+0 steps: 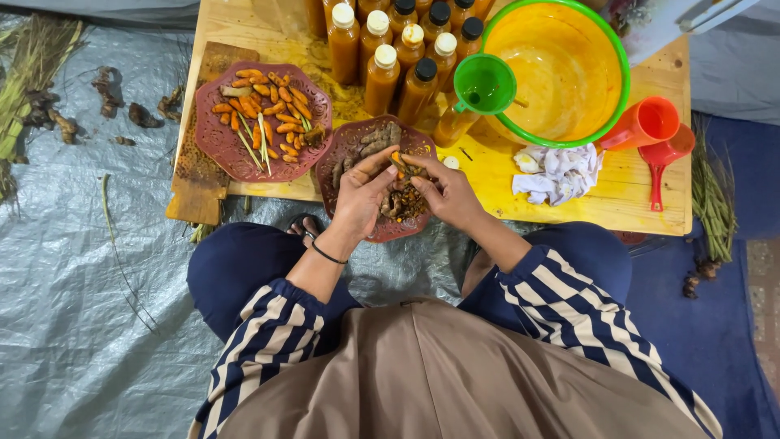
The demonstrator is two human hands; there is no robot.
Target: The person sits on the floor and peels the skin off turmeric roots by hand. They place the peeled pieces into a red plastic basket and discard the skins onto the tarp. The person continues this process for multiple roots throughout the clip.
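Note:
Both my hands meet over a dark red plate (337,167) of unpeeled brown roots. My left hand (361,195) and my right hand (443,191) together hold one small root piece (400,165), partly peeled with orange flesh showing. Peel scraps (404,203) lie on the plate under my hands. Whether either hand also holds a blade I cannot tell. To the left, a second dark red plate (213,134) carries several peeled orange roots (264,110) and a few green stalks.
A low wooden table (634,191) bears several bottles of orange liquid (382,77), a green funnel (483,84) on a bottle, a yellow basin with green rim (561,69), a white cloth (561,172), an orange cup (646,123) and a red scoop (662,158). Grey sheeting (73,284) covers the floor, with loose roots (106,89).

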